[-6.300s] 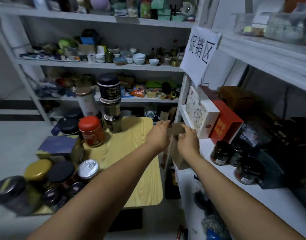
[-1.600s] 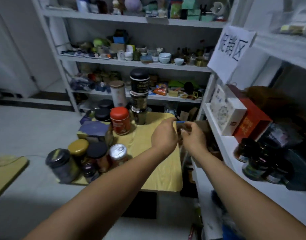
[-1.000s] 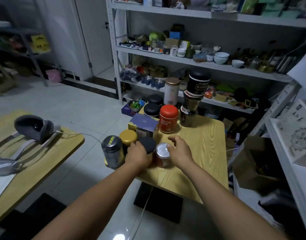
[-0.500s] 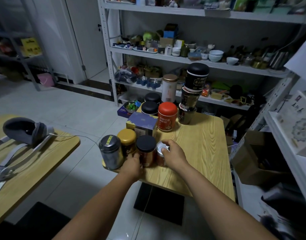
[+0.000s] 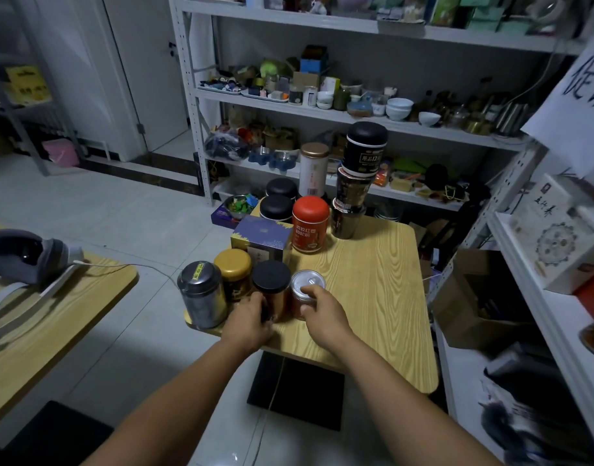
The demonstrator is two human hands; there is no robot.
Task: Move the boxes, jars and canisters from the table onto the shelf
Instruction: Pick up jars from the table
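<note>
The right grip (image 5: pixel 322 316) pinches the silver-topped can (image 5: pixel 305 282) near the front left corner of the table (image 5: pixel 373 297), thumb on its side, a finger over its rim. The left grip (image 5: pixel 250 322) curls at the foot of the black-lidded jar (image 5: pixel 271 277) just beside the can; whether it clasps that jar I cannot tell.

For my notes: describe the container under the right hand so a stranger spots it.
Start at the small wooden table before the shelves and go to its near left corner. The can under the right hand is the rightmost container there, alone in having a silver pull-tab top.
</note>
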